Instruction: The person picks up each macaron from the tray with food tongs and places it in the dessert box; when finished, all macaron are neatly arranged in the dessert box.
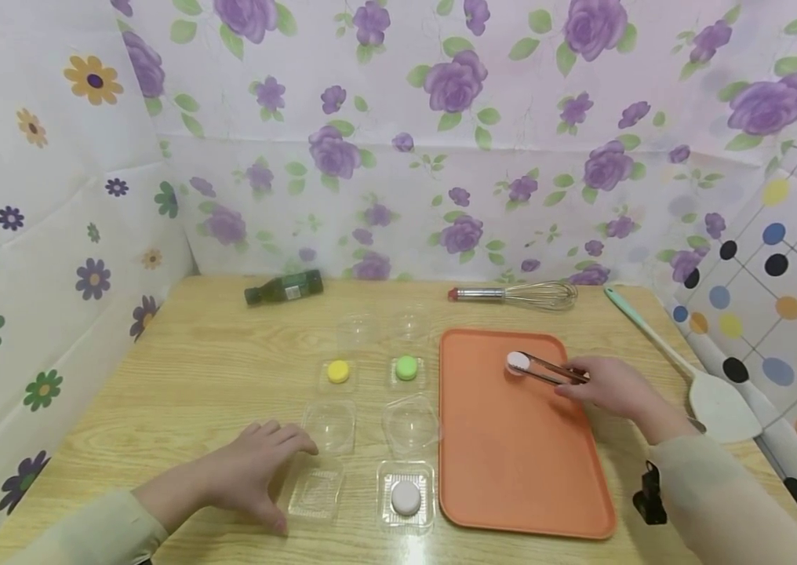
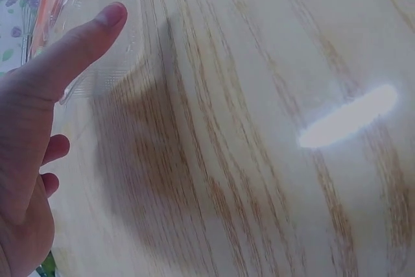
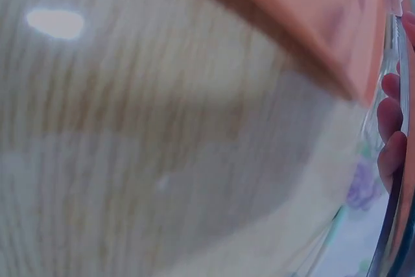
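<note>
My right hand (image 1: pixel 610 384) holds metal tongs (image 1: pixel 547 378) over the orange tray (image 1: pixel 518 463). Between the tong tips is a pale pink macaron (image 1: pixel 517 362), at the tray's upper part; whether it touches the tray I cannot tell. In the right wrist view, curled fingers (image 3: pixel 390 118) lie along the tongs. My left hand (image 1: pixel 250 471), fingers spread, is beside a clear plastic box (image 1: pixel 317 493) with nothing in it; contact is unclear. Other clear boxes hold a yellow macaron (image 1: pixel 338 371), a green macaron (image 1: pixel 407 368) and a whitish macaron (image 1: pixel 406 497).
Clear lids stand open behind the boxes, one lid (image 1: pixel 411 426) close to the tray's left edge. A dark green bottle (image 1: pixel 284 288) and a whisk (image 1: pixel 514 295) lie at the back. A pale spatula (image 1: pixel 719 404) and a small black object (image 1: pixel 650 496) are on the right.
</note>
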Motion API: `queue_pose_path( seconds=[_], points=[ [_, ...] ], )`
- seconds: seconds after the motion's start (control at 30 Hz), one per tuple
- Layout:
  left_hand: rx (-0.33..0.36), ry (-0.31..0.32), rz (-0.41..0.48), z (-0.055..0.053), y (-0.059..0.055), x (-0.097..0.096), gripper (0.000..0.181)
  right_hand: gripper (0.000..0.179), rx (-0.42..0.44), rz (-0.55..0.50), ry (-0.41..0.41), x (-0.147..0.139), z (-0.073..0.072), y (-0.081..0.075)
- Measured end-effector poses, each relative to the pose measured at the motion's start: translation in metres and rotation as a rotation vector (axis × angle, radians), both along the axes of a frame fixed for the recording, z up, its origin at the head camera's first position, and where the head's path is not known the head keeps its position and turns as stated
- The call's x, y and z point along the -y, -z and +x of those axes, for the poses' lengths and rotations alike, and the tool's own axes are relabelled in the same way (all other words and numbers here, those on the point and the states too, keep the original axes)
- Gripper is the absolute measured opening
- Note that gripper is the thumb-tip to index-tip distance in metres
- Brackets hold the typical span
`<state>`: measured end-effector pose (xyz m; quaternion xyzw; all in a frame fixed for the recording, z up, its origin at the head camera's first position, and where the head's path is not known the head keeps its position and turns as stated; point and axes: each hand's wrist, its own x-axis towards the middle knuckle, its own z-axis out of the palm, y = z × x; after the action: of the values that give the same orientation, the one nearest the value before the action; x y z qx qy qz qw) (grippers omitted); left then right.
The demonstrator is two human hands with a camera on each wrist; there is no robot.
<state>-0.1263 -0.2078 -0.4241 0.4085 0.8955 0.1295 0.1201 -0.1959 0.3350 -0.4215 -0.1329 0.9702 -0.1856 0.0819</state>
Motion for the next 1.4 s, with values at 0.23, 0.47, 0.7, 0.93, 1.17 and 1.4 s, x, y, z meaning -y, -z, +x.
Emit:
queue_pose_path(
  seconds=[0.23, 0.47, 0.7, 0.93, 1.17, 1.4],
  points=[
    [-0.014, 0.003, -0.007, -0.002, 0.000, -0.001, 0.088, 0.041, -0.063, -0.012, -0.113, 0.033, -0.004, -0.009],
    [-0.018, 0.028, -0.010, -0.003, -0.001, -0.001, 0.085, 0.038, -0.095, -0.041, -0.259, 0.083, -0.001, -0.019],
    [0.020, 0.029, -0.022, -0.006, -0.002, -0.001, 0.084, 0.039, -0.127, -0.010, -0.398, 0.130, 0.008, -0.030],
    [0.034, 0.029, -0.013, -0.008, -0.001, -0.001, 0.086, 0.041, -0.144, 0.023, -0.502, 0.166, 0.015, -0.032],
    [0.037, 0.044, -0.004, -0.008, -0.001, 0.000, 0.084, 0.040, -0.148, 0.052, -0.597, 0.199, 0.022, -0.030],
    [0.036, 0.034, -0.011, -0.007, 0.000, 0.000, 0.085, 0.043, -0.146, 0.120, -0.676, 0.228, 0.031, -0.033]
  ],
)
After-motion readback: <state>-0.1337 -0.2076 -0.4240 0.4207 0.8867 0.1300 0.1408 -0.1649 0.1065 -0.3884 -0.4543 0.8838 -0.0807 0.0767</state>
